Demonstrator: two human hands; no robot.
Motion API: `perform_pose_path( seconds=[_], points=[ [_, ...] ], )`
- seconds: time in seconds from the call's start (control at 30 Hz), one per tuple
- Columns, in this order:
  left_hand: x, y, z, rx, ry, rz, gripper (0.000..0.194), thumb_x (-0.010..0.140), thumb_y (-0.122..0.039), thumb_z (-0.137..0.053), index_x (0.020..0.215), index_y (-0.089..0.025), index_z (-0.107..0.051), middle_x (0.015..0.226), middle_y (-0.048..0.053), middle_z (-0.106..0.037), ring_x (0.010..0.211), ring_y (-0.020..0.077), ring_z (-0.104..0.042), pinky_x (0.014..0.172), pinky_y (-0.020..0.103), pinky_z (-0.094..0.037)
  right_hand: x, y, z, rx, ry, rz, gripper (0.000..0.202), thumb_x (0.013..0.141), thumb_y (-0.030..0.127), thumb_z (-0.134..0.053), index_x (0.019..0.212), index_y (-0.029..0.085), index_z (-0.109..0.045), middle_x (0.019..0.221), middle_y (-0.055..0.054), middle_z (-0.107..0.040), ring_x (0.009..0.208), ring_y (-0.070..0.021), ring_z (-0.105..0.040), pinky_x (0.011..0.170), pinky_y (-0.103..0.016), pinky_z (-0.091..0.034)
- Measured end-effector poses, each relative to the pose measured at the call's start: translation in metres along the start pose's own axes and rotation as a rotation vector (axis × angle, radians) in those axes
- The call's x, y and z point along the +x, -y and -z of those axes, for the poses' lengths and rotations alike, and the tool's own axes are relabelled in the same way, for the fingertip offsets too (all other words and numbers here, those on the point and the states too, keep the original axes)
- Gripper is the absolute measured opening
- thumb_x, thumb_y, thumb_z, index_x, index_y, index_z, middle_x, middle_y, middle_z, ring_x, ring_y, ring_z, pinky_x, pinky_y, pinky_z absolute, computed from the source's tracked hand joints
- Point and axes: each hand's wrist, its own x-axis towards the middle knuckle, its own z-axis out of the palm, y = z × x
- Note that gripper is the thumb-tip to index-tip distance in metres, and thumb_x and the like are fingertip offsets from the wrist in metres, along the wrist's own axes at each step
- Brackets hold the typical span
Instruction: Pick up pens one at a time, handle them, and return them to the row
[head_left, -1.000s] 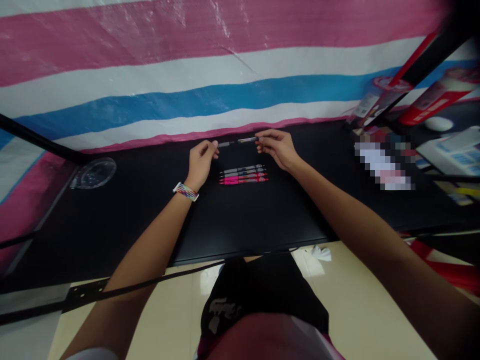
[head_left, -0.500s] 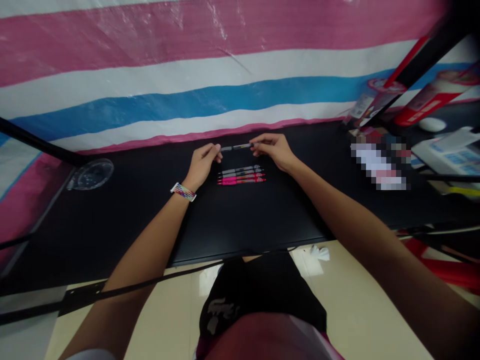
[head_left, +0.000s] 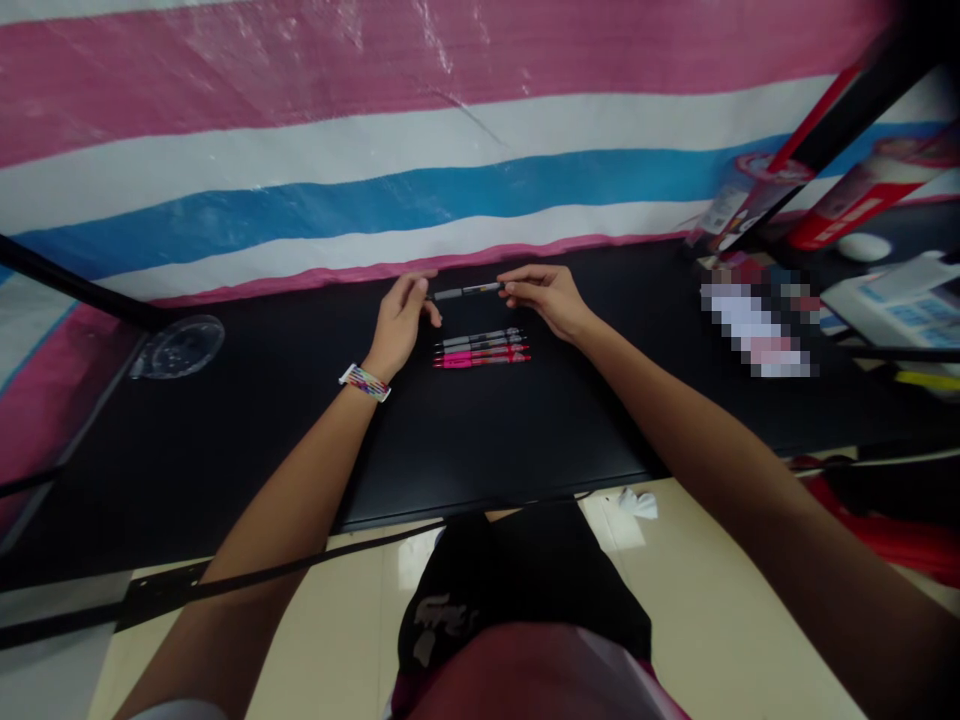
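Lid (head_left: 180, 348), clear plastic, lies far left on the table (head_left: 225, 450). Next we have the left hand (head_left: 401, 318), fingers parted at the left end of the pen (head_left: 469, 291); contact there we can't tell. Pen's long axis runs side to side between both hands, beyond the roughly parallel row of pens (head_left: 481, 350). Right hand (head_left: 551, 300) we mark nearer: thumb and fingers pinch its right end. Farther right, we see cups (head_left: 739, 205).
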Motion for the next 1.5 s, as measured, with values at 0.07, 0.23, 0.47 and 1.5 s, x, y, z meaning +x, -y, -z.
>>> perform_pose_path(
  seconds=[0.07, 0.23, 0.47, 1.5],
  points=[
    [-0.001, -0.001, 0.001, 0.053, -0.005, -0.049, 0.063, 0.095, -0.058, -0.085, 0.146, -0.027, -0.064, 0.091, 0.003, -0.079, 0.083, 0.0195, -0.077, 0.088, 0.035, -0.060, 0.000, 0.000, 0.000, 0.003, -0.004, -0.007, 0.022, 0.079, 0.028, -0.094, 0.098, 0.018, -0.088, 0.088, -0.007, -0.083, 0.076, -0.0174, -0.073, 0.080, -0.035, -0.065],
    [-0.001, 0.000, 0.002, 0.084, 0.004, -0.052, 0.051, 0.098, -0.053, -0.082, 0.139, -0.027, -0.067, 0.092, 0.004, -0.079, 0.092, 0.0225, -0.079, 0.095, 0.039, -0.059, 0.000, -0.001, 0.000, 0.011, 0.019, 0.015, 0.028, 0.075, 0.034, -0.097, 0.098, 0.020, -0.089, 0.088, -0.006, -0.084, 0.075, -0.0168, -0.074, 0.079, -0.034, -0.065],
    [-0.001, 0.000, -0.001, 0.117, -0.010, -0.074, 0.051, 0.089, -0.030, -0.088, 0.136, -0.025, -0.069, 0.098, 0.005, -0.081, 0.099, 0.0224, -0.079, 0.098, 0.039, -0.058, 0.000, -0.001, 0.000, -0.022, -0.007, 0.001, 0.031, 0.072, 0.036, -0.098, 0.096, 0.019, -0.089, 0.087, -0.007, -0.084, 0.074, -0.0183, -0.073, 0.079, -0.037, -0.066],
    [-0.007, -0.019, -0.006, 0.097, -0.062, -0.034, 0.019, 0.092, -0.038, -0.085, 0.104, -0.022, -0.088, 0.090, 0.006, -0.085, 0.084, 0.0198, -0.079, 0.084, 0.034, -0.062, -0.011, 0.018, -0.011, 0.340, 0.115, -0.224, 0.031, 0.086, 0.032, -0.071, 0.115, 0.022, -0.077, 0.091, -0.006, -0.079, 0.083, -0.0200, -0.074, 0.080, -0.033, -0.066]
  ],
)
